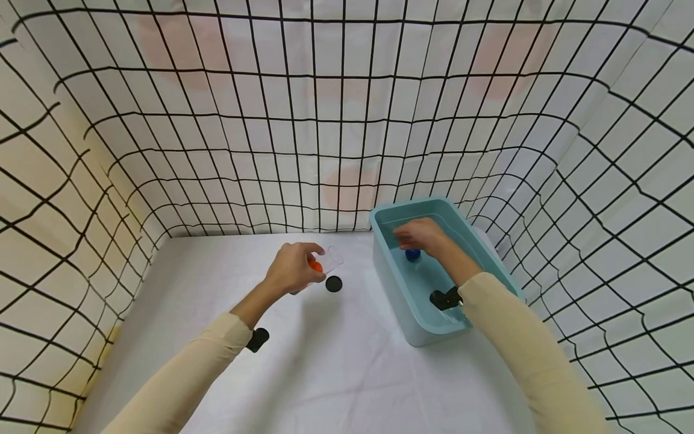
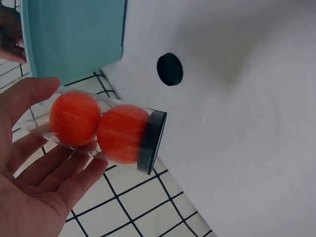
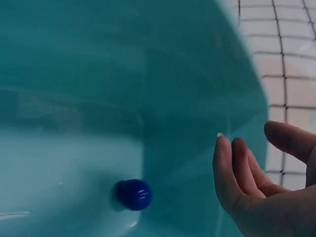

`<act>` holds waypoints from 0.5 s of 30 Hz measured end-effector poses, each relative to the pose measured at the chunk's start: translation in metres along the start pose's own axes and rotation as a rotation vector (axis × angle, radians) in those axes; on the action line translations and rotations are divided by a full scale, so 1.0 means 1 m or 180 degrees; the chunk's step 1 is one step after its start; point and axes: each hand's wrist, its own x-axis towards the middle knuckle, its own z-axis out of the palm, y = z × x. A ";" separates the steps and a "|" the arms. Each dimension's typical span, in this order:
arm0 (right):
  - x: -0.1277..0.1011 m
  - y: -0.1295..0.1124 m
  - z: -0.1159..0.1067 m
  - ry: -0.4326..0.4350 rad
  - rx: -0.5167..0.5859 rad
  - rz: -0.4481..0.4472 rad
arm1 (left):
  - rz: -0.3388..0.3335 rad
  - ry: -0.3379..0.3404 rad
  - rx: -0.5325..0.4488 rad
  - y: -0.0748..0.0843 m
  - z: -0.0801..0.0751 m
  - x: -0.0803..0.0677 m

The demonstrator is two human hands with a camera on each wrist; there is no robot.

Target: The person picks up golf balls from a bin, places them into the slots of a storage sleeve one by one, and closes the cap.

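My left hand (image 1: 295,268) grips a clear plastic tube (image 2: 106,111) over the table. Two orange balls (image 2: 75,118) sit in line inside the tube, and a black cap (image 2: 152,142) closes one end. Seen from the left wrist, the thumb lies along one side and the fingers curl round the other. My right hand (image 1: 420,235) hangs over the far end of a teal bin (image 1: 396,295), its fingers loosely bent with nothing in them. Below it a blue ball (image 3: 134,194) lies on the bin's floor, apart from the fingertips.
A loose black round lid (image 1: 334,284) lies on the white-covered table (image 1: 336,374) left of the bin. Black wire mesh (image 1: 341,114) surrounds the far side and both flanks. Black wrist-worn pieces show at both sleeves (image 1: 217,346).
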 end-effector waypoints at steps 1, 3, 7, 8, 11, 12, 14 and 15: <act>0.002 0.003 -0.002 0.0023 -0.0008 0.0027 | 0.0007 0.0005 0.0002 -0.001 0.000 0.000; 0.007 0.010 -0.005 0.0072 0.0043 0.0105 | 0.0017 0.0008 -0.0001 -0.002 -0.001 -0.001; 0.017 0.024 -0.011 0.0152 0.0058 0.0237 | 0.0035 0.0003 0.0019 -0.005 -0.003 -0.003; 0.019 0.027 -0.013 0.0180 0.0069 0.0271 | 0.0038 0.0005 0.0026 -0.005 -0.003 -0.003; 0.022 0.034 -0.016 0.0279 0.0038 0.0388 | 0.0039 0.0020 0.0057 -0.007 -0.004 -0.004; 0.023 0.036 -0.018 0.0292 0.0040 0.0424 | 0.0039 0.0025 0.0071 -0.008 -0.005 -0.004; 0.024 0.041 -0.020 0.0344 0.0053 0.0493 | 0.0030 0.0025 0.0072 -0.009 -0.005 -0.005; 0.025 0.043 -0.021 0.0355 0.0054 0.0528 | 0.0027 0.0019 0.0071 -0.009 -0.005 -0.005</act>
